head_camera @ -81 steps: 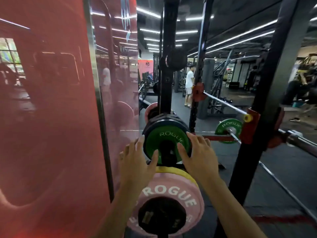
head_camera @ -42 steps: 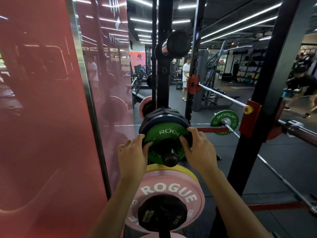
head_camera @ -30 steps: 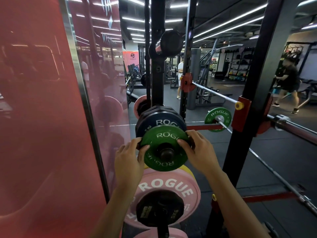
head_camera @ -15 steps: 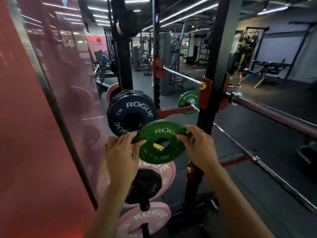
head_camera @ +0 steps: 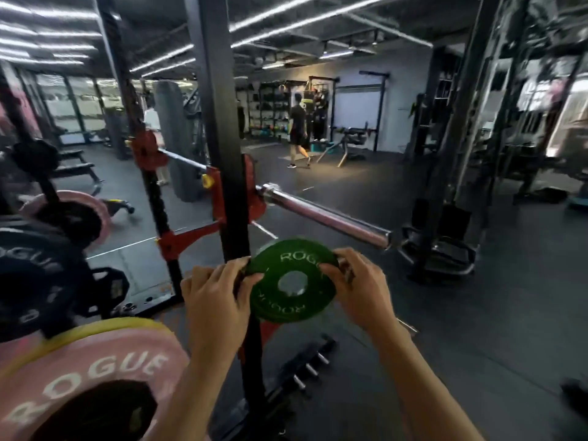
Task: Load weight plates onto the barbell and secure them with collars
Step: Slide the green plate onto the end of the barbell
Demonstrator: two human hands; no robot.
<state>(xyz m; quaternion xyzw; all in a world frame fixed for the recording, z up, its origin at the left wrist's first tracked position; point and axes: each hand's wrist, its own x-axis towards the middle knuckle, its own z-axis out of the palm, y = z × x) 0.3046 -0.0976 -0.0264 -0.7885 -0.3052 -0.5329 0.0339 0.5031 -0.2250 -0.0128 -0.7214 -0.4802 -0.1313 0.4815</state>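
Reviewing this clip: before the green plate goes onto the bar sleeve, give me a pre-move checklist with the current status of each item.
1. Both hands on plate: ok. The left hand and right hand grip opposite edges of the green plate.
2. Plate hole unobstructed: ok.
3. Barbell sleeve bare, no collar on it: ok.
4. Bar seated in the red J-hook: ok.
5. Hole lined up with sleeve end: not ok; the plate is below it, tilted.
6. Collar within reach: cannot tell; none in view.

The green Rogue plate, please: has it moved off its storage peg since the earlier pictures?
Yes. The green Rogue plate is off the peg, carried rightward past the rack upright, below the bare barbell sleeve.
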